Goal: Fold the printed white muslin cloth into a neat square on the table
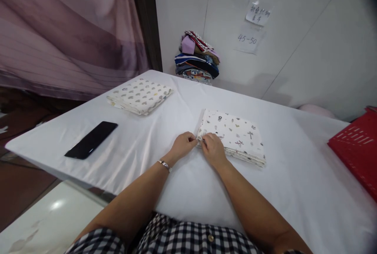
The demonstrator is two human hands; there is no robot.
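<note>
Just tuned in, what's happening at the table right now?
A person is working a folded printed cloth on the white table. Both hands meet at its near left corner: the left hand pinches the edge, and the right hand presses down on the same corner. A second folded cloth lies farther left, a black phone near the left edge, a fabric stack by the wall, and a red crate at right.

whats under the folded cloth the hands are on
The folded printed cloth lies on the white table cover. Both hands, left hand and right hand, pinch its near corner. What lies between its layers is hidden.
</note>
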